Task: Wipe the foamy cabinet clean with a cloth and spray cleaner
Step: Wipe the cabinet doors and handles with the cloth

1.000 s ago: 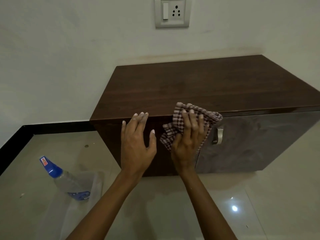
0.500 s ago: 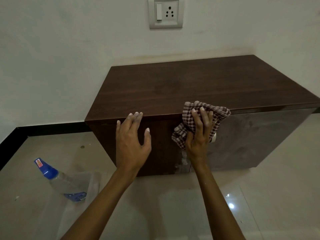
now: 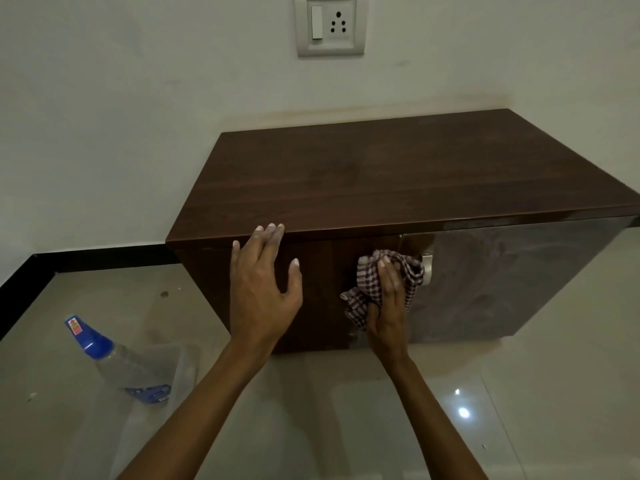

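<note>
At floor level by the wall: the cabinet (image 3: 381,181) front is mid-wipe.

Lower left of the frame, the spray bottle (image 3: 114,362) lies on the floor (image 3: 554,393), well apart from both hands. Left of centre, the left hand (image 3: 263,292) is spread flat on the dark front, fingertips at the top edge, seemingly bracing. Just right of it, the right hand (image 3: 388,306) grips the bunched checked cloth (image 3: 408,271) and presses it on the front beside the metal handle (image 3: 427,266). The door further right looks cloudy, so wiping seems unfinished; the next stroke likely calls for steady pressure rightward, working round the handle.
</note>
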Action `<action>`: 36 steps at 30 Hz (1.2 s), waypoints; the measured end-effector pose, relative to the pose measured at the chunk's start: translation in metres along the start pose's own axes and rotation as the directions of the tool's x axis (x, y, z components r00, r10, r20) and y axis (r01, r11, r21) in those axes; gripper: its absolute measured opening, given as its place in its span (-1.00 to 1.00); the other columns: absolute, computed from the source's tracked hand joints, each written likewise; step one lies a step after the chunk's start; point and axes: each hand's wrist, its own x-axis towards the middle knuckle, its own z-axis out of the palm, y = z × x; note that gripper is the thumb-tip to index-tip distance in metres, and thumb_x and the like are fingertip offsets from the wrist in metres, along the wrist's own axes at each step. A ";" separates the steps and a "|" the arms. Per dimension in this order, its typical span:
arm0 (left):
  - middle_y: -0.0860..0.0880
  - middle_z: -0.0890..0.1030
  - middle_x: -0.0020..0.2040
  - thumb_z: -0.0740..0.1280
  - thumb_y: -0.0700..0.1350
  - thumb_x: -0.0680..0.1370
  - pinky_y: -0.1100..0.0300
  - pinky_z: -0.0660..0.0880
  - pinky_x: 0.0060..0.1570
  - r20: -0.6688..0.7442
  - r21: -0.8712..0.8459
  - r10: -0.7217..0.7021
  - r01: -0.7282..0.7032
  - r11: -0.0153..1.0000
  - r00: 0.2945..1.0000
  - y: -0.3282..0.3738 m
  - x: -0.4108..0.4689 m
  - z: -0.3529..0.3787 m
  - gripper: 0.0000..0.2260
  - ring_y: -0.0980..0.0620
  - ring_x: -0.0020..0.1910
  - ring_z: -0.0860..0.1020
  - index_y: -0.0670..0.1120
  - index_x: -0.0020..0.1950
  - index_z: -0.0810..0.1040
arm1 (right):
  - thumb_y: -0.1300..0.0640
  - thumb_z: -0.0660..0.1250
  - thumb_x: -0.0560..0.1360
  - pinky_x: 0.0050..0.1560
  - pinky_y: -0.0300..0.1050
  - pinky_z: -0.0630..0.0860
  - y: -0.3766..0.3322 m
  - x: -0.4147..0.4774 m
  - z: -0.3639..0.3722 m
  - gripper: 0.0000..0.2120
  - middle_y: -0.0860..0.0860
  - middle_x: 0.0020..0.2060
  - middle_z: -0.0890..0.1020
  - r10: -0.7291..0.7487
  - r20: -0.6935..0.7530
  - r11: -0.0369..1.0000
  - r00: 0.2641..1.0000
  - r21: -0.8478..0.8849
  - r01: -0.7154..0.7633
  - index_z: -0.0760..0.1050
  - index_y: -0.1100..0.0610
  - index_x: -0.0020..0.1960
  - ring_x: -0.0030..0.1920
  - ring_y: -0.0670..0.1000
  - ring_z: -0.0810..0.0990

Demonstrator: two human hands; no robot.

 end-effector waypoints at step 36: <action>-0.15 0.49 0.29 0.20 -0.05 0.50 0.05 0.01 0.44 0.002 0.090 0.054 -0.054 0.994 0.999 0.010 0.005 0.013 -0.58 -0.06 0.37 0.35 -0.18 0.33 0.41 | 0.21 0.11 0.46 0.48 -0.08 -0.27 0.077 -0.031 0.002 -0.27 -0.05 0.50 0.16 -0.343 0.687 0.629 0.640 -0.338 0.700 -0.18 0.09 0.52 0.51 -0.05 -0.03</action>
